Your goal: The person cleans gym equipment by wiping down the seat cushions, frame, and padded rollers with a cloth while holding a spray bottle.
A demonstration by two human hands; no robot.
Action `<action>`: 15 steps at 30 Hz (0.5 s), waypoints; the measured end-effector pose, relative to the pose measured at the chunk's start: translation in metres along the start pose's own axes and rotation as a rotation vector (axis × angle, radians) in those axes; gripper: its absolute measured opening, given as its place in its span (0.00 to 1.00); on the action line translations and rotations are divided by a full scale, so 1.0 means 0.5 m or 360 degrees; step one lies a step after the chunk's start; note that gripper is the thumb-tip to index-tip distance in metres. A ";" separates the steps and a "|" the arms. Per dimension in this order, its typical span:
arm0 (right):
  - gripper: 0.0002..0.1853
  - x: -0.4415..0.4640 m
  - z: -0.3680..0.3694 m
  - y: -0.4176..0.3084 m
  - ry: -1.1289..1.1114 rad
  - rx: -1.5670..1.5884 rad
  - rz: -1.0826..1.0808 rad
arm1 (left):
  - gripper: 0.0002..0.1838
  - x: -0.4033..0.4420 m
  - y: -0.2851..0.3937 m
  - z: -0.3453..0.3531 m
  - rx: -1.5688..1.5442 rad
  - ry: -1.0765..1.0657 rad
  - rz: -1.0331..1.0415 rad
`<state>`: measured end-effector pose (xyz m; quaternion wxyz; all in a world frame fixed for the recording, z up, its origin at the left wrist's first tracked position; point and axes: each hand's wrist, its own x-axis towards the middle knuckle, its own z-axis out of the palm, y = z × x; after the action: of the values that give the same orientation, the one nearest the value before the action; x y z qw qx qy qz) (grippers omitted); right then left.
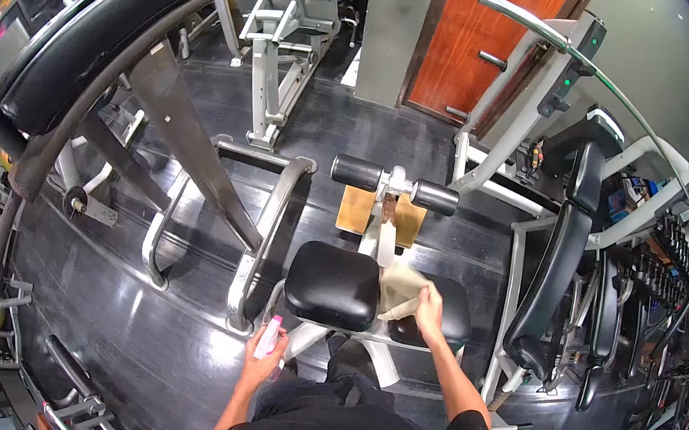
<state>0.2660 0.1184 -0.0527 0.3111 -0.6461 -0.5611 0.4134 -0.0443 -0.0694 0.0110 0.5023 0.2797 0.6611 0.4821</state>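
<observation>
A beige cloth hangs from my right hand, whose fingers are closed on it between the two black seat pads. The left pad has a shiny, bare top; the right pad lies partly behind my right hand and the cloth. Low and to the left, my left hand is wrapped round a small bottle with a pink top. Beyond the pads are two black foam rollers on a grey frame, above a wooden board.
A large padded machine arm rises at the left, with a metal floor frame near the pads. At the right stand a black upright bench, a barbell on a rack and dumbbells. An orange door is behind.
</observation>
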 end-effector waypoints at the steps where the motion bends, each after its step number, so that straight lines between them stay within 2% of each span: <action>1: 0.15 0.019 -0.001 -0.013 0.0125 0.0194 0.0010 | 0.10 0.004 0.002 0.006 0.0006 -0.0006 0.0001; 2: 0.15 0.040 0.002 -0.014 0.0131 0.0197 0.0014 | 0.10 0.007 0.003 0.012 0.0033 -0.0003 0.0030; 4: 0.17 0.092 0.018 0.001 0.0427 0.0482 0.0141 | 0.10 0.009 0.006 0.023 0.0057 0.0005 0.0055; 7: 0.19 0.167 0.059 0.015 0.0487 0.0389 0.0164 | 0.09 0.016 0.016 0.033 0.0112 0.0031 0.0067; 8: 0.20 0.189 0.072 0.015 0.0391 0.0242 0.0227 | 0.09 0.017 0.017 0.036 0.0078 0.0056 0.0069; 9: 0.20 0.218 0.104 0.051 0.0416 0.0022 0.0130 | 0.09 0.017 0.017 0.038 0.0044 0.0085 0.0072; 11: 0.21 0.241 0.160 0.071 0.0186 0.0078 0.0282 | 0.08 0.020 0.009 0.039 0.0079 0.0134 0.0101; 13: 0.23 0.240 0.220 0.124 -0.0206 -0.0184 0.0471 | 0.08 0.011 -0.007 0.040 0.0112 0.0170 0.0107; 15: 0.25 0.245 0.341 0.343 -0.0314 -0.0126 0.0147 | 0.08 0.002 -0.021 0.037 0.0103 0.0188 0.0029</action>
<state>0.1990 0.1978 -0.3032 0.2094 -0.6392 -0.5745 0.4664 -0.0261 -0.0659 0.0006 0.4485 0.2729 0.7023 0.4808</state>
